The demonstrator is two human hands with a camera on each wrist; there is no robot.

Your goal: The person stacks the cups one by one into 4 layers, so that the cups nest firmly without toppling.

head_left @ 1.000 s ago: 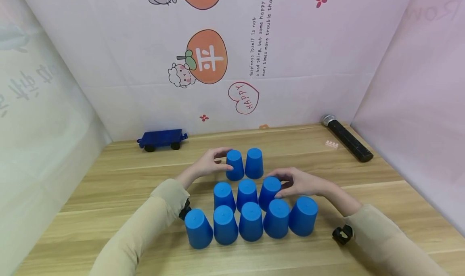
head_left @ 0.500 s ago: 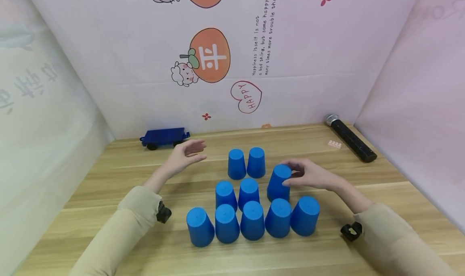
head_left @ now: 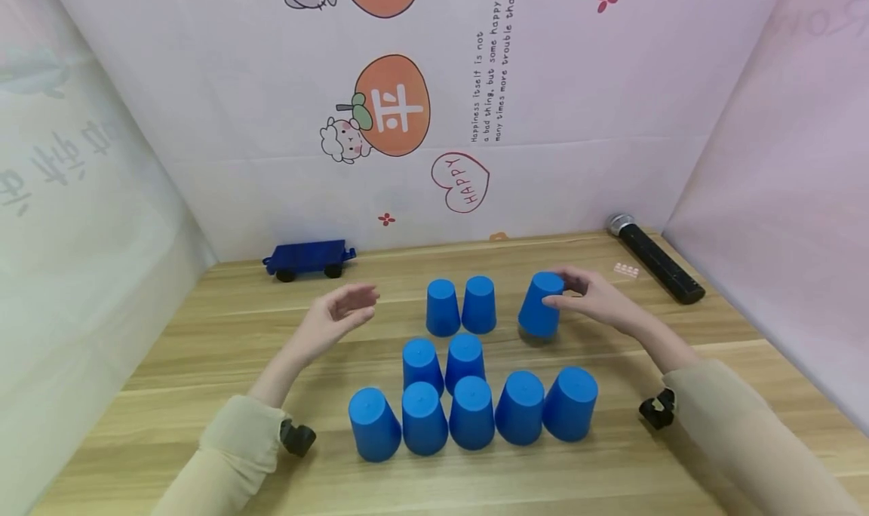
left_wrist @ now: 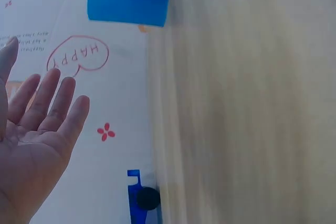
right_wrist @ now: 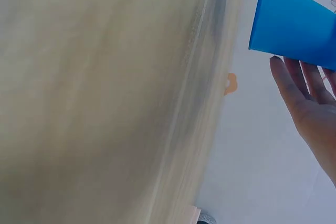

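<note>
In the head view my right hand [head_left: 597,299] grips a blue cup [head_left: 541,305] upside down by its side, a little above the table at the back right. The same blue cup [right_wrist: 291,24] shows in the right wrist view with fingers along it. My left hand [head_left: 339,314] hovers at the left with relaxed fingers and nothing in it; its palm [left_wrist: 37,150] faces the left wrist camera. Two upturned cups stand at the back, the nearer to my right hand being a blue cup [head_left: 479,305]. Two more, including a blue cup [head_left: 465,361], stand in the middle row.
A front row of several upturned blue cups [head_left: 471,414] stands closest to me. Behind, a dark blue toy wagon [head_left: 307,259] sits by the printed wall at left. A black microphone [head_left: 655,261] and a small pink brick [head_left: 626,270] lie at the back right.
My right hand has lifted the right-end cup of the middle row and carried it back and right. My left hand has let go of a back cup and drawn away left.
</note>
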